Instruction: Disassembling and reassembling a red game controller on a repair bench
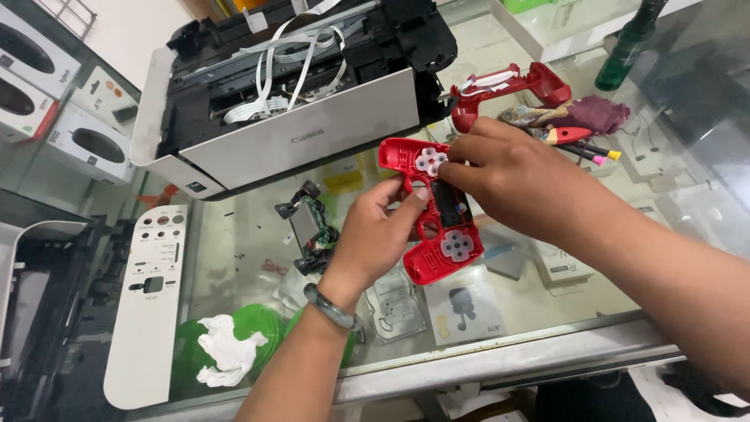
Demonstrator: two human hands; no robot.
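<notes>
Above the glass desk (539,344), at centre, my left hand (375,234) grips the red controller shell (437,211), fingers wrapped around its edge. My right hand (508,180) pinches a grey rubber button pad (430,162), seating it. An opened printer (289,94) sits at eleven o'clock, circuit board (312,227) at nine.

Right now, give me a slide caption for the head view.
Both hands hold a red controller shell over a glass counter, beside an opened printer.

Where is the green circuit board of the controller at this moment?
The circuit board lies on the glass counter, just left of the left hand, in front of the opened printer.
</notes>
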